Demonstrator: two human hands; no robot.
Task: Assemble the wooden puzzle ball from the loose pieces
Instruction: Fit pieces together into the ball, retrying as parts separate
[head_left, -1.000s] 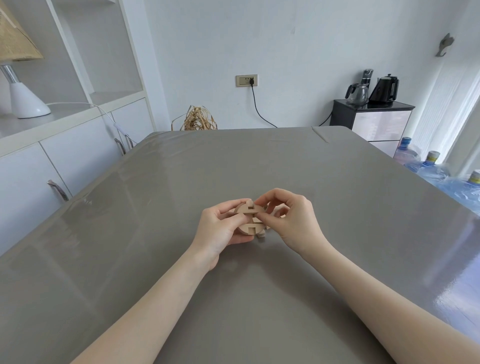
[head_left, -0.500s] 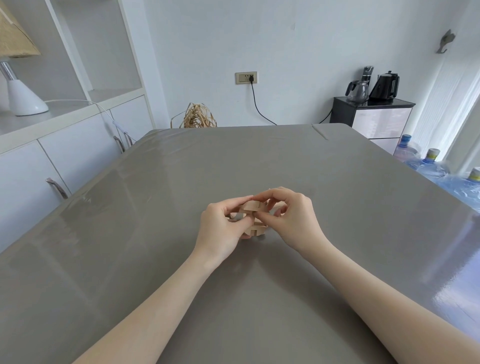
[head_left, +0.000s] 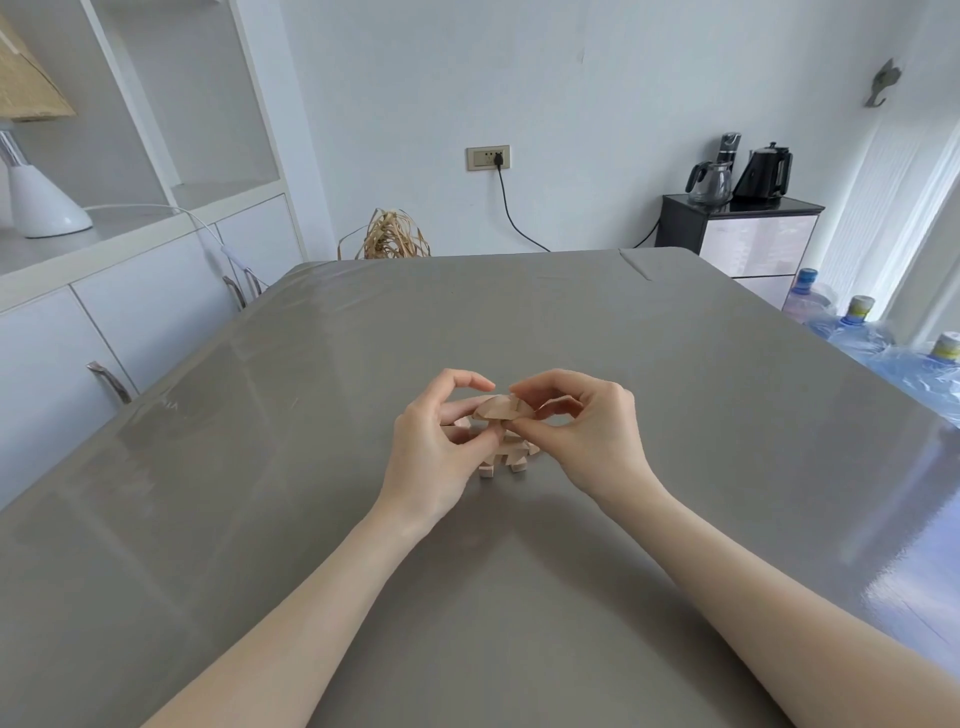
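Observation:
Pale wooden puzzle pieces are at the middle of the grey table. A curved wooden piece is held just above the table between both hands. My left hand pinches its left end with thumb and fingers. My right hand pinches its right end. Below it, notched loose wooden pieces lie on the table, partly hidden by my fingers. Another bit of wood shows behind my left fingers.
White cabinets with metal handles run along the left edge of the table. A straw bundle sits beyond the far edge. Water bottles stand at the right, and kettles on a dark cabinet.
The assembled-looking ball I held a second ago has come apart: one curved piece is now lifted between my fingers and the other pieces lie on the table below.

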